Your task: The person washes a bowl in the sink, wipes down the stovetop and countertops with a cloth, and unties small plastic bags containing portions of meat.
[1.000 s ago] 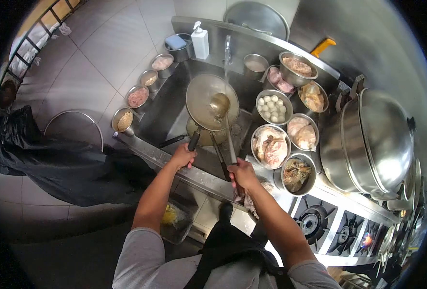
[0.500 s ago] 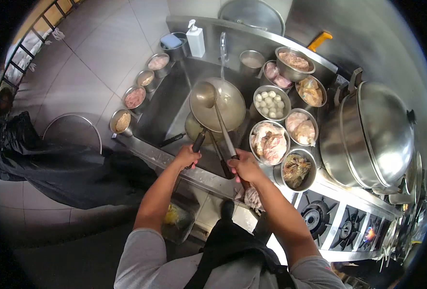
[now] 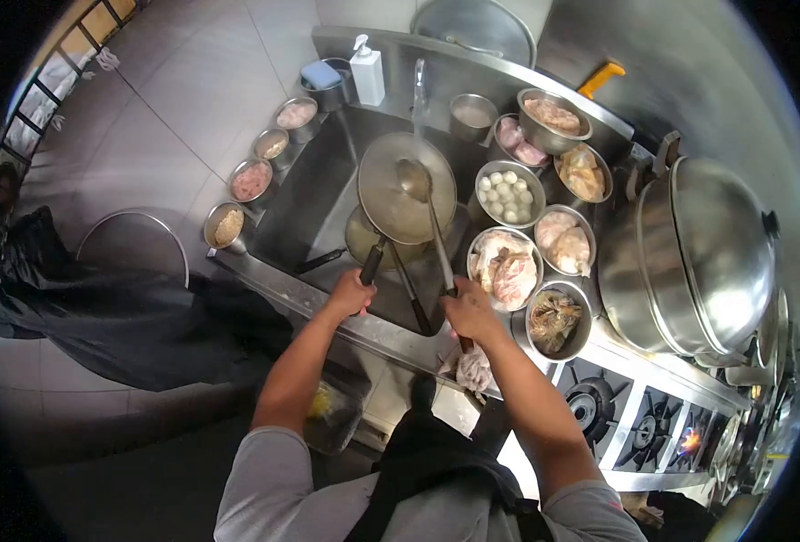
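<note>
My left hand (image 3: 352, 294) is closed around the black handle of a round pan (image 3: 382, 200), held over the sink (image 3: 305, 212) beneath the faucet (image 3: 420, 90). Water runs from the faucet into the pan. My right hand (image 3: 468, 311) grips the handle of a long metal ladle (image 3: 414, 180), whose bowl is inside the pan. Below the pan, another round pan (image 3: 360, 237) lies in the sink, and dark-handled utensils rest beside it.
Metal bowls of meat (image 3: 506, 268), white balls (image 3: 510, 197) and shrimp-like pieces (image 3: 553, 322) stand right of the sink. Small meat bowls (image 3: 252, 182) line its left edge. A large lidded pot (image 3: 698, 257) and gas burners (image 3: 589, 408) are at the right.
Since the last frame the ladle bowl has moved right and down within the pan, and my right hand has shifted slightly right. The pan has tilted and moved a little.
</note>
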Available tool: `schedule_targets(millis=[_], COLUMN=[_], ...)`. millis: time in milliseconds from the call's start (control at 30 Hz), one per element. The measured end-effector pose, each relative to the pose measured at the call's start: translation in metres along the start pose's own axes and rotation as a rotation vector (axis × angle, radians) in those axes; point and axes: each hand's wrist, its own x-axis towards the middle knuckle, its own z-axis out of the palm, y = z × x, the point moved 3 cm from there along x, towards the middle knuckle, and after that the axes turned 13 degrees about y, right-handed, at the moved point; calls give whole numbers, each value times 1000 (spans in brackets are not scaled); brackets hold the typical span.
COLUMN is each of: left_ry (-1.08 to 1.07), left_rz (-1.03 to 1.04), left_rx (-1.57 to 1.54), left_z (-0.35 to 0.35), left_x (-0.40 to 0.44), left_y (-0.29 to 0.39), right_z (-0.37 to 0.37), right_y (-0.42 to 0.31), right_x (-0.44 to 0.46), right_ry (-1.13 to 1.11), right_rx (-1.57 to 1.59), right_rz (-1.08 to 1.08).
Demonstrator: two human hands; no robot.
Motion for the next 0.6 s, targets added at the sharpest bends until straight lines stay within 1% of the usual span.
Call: schedule_targets(millis=[33,67,133,200,233,267,300,367,400,467,500,533,600], left_ry=[17,35,24,12,13,14,15,-2,-1,16,14,18,25], left_rz=[34,66,38,21,30,36,35,20,18,66,67,55,45], left_rx=[48,94,79,77,104,132,135,103,104,165,165,125,87], left_z=[0,0,-6,-12,-16,-19,-21,-25,-26,-28,-27,-27,-30], left_x=[4,7,18,23,21,19,21,24,21,10,10,11,16], left_y=[-3,-7,-16,-14,-10,-8,-10,-15,-9,7,6,5,2], right_z=[-2,-5,-15,-21,-29,-30,-34,-48,-45,-37,-29,-27,-26], right_y=[2,7,-6,-19,-36,-23,-28,-34,-26,-2,-5,-6,-14], right_x=[-3,-10,-30,-41,-44,-42,-42,-48,-44,-30,-28,-30,-38], right_ry=[-73,-131,-245,-293,-357,-358,-332,-365,-367,-191,-122,-119,-196], right_rx=[-145,-191,-277,-155,-199,-194,-225,-209,-208,-381,-398,-398,-429], right_rz=[-166,-203,-285,212,136,137,21,163,162,-194,-263,-265,-251])
